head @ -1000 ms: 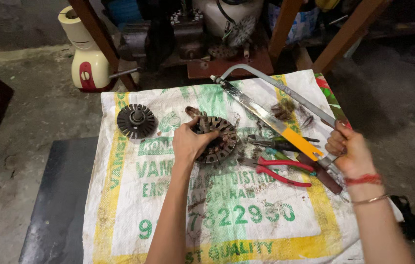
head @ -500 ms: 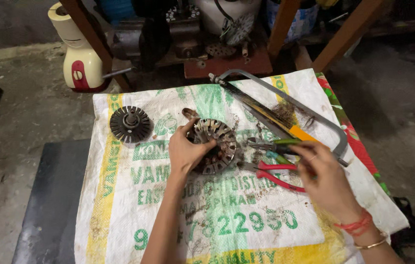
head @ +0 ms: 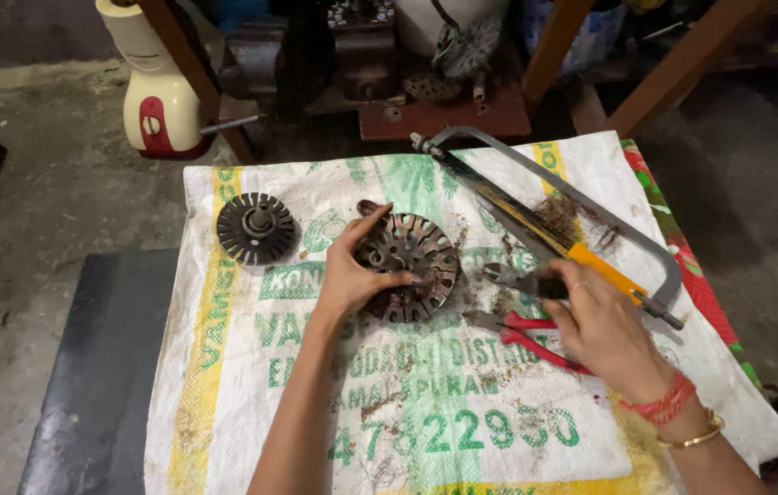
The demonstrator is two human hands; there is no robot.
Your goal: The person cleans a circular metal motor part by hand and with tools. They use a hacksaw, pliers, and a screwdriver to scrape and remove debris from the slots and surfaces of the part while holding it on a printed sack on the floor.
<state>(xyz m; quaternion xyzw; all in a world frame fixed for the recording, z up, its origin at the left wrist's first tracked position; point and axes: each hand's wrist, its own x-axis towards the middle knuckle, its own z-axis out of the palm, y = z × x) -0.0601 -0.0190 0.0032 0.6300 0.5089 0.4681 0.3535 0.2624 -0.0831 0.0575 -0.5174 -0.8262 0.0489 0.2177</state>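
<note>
1. Two slotted metal discs lie on the surface: the rotor [head: 407, 268] under the left hand [head: 345, 280], and a dark finned disc [head: 257, 227] well to the left of that hand, lying flat with its hub up
2. One hacksaw [head: 554, 215] lies aslant beyond the right hand [head: 601, 328], its orange grip close to the fingertips and its far end pointing up and left
3. One pair of red pliers [head: 522, 332] lies between the two hands; the right hand covers the rear of its handles, and the tips point toward the rotor
4. One dark-jawed tool [head: 513, 278] lies just above the pliers, right under the right fingertips; its handles are hidden by the hand, so its kind is hard to tell
5. One sack [head: 224, 385], white with green and yellow print, covers the surface; everything listed lies on it, amid rusty grit and a tuft of fibres by the saw blade
6. No box or tray sits on the sack
7. The left hand grasps the rotor, thumb on its far rim and fingers curled over its near face; the rotor is tipped up off the sack on its edge
8. The right hand is spread, palm down, resting on the tools; whether it grips one I cannot tell
9. The rotor sits left of the right hand, apart from it
10. Beyond both hands, off the sack, stand a cream mixer base [head: 158, 101] and a vise [head: 361, 46]
</note>
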